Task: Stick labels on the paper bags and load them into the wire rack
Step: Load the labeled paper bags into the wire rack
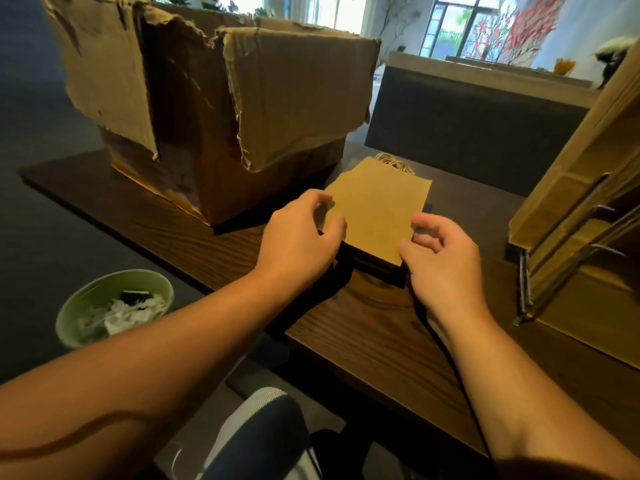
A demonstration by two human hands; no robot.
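Note:
A flat brown paper bag (377, 206) lies on a low black block (369, 263) on the wooden table (363, 327), with its twine handles (394, 164) pointing away from me. My left hand (298, 237) holds the bag's left edge, thumb on top and fingers curled at the rim. My right hand (440, 258) pinches the near right corner between thumb and curled fingers. No label shows on the bag's upper face. The wire rack (561, 237) stands at the right with large brown bags (588, 133) upright in it.
A big torn cardboard box (225, 116) stands open at the back left of the table. A green bin (114, 306) with crumpled paper scraps sits on the floor at the left. A black cable (436, 334) runs from the block toward me. A chair (270, 438) is below.

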